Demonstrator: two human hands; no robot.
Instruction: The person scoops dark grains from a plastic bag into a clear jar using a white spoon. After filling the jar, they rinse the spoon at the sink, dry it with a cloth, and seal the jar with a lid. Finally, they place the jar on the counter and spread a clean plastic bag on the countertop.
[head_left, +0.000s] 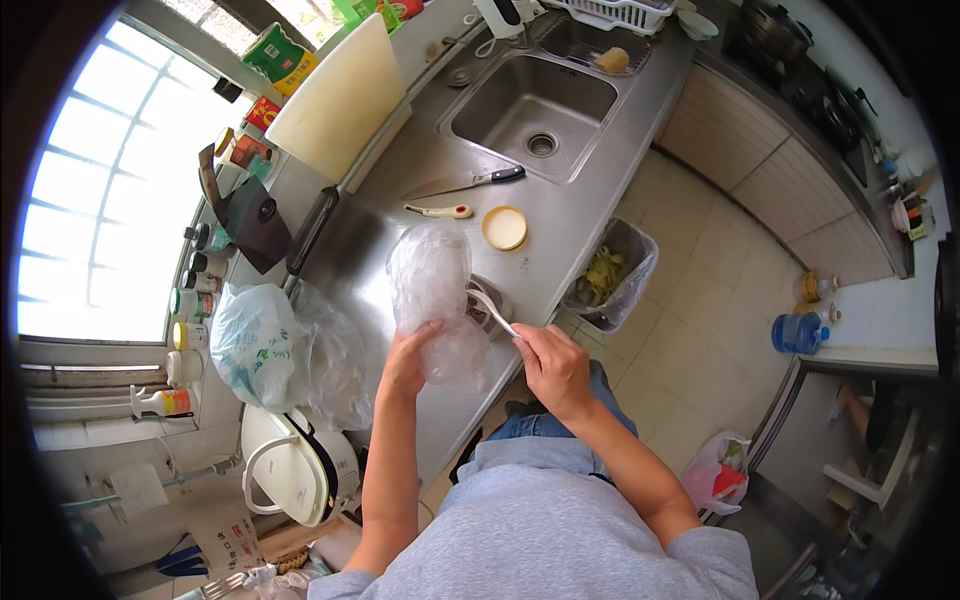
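My left hand (409, 360) grips a clear plastic bag (435, 277) over the steel counter. In my right hand (551, 364) is the handle of a white spoon (491, 309), whose other end reaches into a jar (501, 296) beside the bag. The bag hides part of that jar, and its contents are hard to make out. Beyond them on the counter lie a round yellow-rimmed lid (504, 228), a peeler-like tool with a cream handle (442, 211) and a kitchen knife with a black handle (501, 176).
A steel sink (536, 112) is set into the counter ahead. A bin with peelings (611, 274) stands below the counter's right edge. On the left are plastic bags (259, 345), a white rice cooker (292, 465) and a leaning cutting board (341, 97).
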